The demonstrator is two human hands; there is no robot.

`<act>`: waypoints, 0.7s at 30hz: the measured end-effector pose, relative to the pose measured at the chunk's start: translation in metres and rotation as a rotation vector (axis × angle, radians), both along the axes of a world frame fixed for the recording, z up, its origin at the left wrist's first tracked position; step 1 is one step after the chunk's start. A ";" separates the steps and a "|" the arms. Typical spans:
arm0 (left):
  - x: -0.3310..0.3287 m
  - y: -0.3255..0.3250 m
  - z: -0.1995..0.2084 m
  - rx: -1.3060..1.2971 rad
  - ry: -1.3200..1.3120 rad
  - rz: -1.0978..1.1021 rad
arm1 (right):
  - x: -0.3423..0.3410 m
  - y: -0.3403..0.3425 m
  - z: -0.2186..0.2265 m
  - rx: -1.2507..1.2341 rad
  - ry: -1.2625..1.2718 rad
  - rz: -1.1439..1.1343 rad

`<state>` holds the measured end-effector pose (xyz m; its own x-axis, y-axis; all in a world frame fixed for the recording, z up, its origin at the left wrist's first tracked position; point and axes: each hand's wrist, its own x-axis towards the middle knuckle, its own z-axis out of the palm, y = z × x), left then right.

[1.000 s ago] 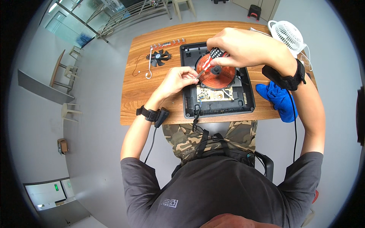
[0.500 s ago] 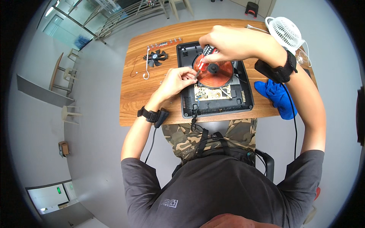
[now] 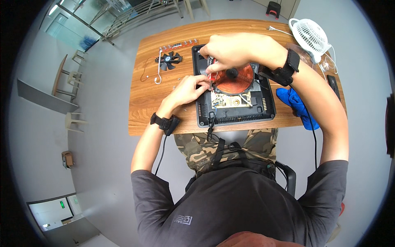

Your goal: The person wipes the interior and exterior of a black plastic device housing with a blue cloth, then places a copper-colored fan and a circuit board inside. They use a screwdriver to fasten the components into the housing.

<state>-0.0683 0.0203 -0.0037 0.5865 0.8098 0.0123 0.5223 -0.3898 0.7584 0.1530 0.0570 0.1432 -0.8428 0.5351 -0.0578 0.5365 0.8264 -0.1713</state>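
Note:
My right hand [image 3: 224, 51] is wrapped round the red-and-black handle of a screwdriver [image 3: 212, 75], which points down at the left edge of a copper coil [image 3: 238, 84]. Beside its tip, my left hand [image 3: 190, 89] has thumb and forefinger pinched together; whatever they hold is too small to make out. The round coil has a black knob-like centre [image 3: 232, 73] and sits in an open black appliance housing [image 3: 242, 116], apparently an induction cooker base. A tan circuit board [image 3: 224, 100] lies in the housing in front of the coil.
Left of the housing lie a black fan [image 3: 168, 61] and a narrow red circuit strip [image 3: 176, 46] with a white cable [image 3: 159, 74]. On the right are a blue cloth [image 3: 295, 103], a white desk fan [image 3: 309, 38] and a dark elongated object [image 3: 333, 86]. A black cord [image 3: 211, 129] hangs over the front edge.
My right hand has moved left and slightly nearer, bringing the screwdriver more upright beside the coil's left edge. The left hand stays in nearly the same place.

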 end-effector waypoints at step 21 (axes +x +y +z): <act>0.008 0.000 -0.005 0.140 0.018 -0.044 | -0.017 -0.001 -0.015 -0.020 -0.124 0.009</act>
<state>-0.0606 0.0201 -0.0092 0.6228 0.7743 0.1125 0.5156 -0.5143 0.6853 0.1363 0.0555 0.1278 -0.8332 0.5253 -0.1727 0.5472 0.8283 -0.1207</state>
